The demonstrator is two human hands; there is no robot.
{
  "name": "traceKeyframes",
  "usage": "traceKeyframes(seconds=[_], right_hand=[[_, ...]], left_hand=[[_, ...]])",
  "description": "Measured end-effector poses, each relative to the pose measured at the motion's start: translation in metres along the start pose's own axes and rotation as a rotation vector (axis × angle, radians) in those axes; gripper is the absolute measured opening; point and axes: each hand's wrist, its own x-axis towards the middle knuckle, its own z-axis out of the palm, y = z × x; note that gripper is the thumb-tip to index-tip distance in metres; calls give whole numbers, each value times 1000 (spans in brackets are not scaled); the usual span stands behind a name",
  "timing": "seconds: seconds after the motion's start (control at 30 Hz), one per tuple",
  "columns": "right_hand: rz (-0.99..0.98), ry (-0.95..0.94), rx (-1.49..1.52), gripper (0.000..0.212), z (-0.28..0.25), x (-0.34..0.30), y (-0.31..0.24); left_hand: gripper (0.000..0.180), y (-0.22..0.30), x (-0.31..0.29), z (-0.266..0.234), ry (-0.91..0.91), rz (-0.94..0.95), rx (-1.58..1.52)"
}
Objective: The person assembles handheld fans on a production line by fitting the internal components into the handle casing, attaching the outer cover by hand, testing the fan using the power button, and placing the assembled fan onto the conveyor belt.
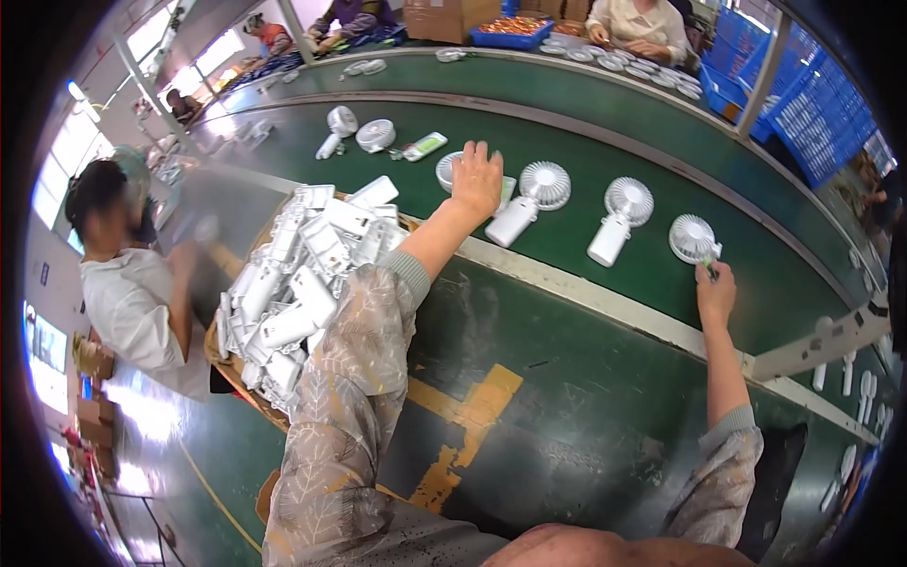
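Round, ribbed plastic fan head (693,238) at right hand (716,291) is white, flat belt (756,241) beyond it dark green, oblong plastic casings (298,298) left of left hand (478,181) white, fabric sleeve (357,364) behind that hand grey-beige with pale leaf pattern.

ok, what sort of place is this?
Likely a factory assembly line: white fan units spaced along a long green belt-like surface, a box heaped with white plastic parts, other workers nearby.

Bare green belt (775,269) beyond the fans (545,185), heaped box (276,414) blocking left, white beam (831,335) right, room under left hand (479,180) unclear
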Motion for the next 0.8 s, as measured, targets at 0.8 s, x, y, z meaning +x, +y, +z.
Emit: traceKeyframes(seconds=[0.8], right_hand=[[209, -119, 384, 14, -219, -194, 61]], left_hand=[[9, 102, -213, -109, 16, 361, -824]])
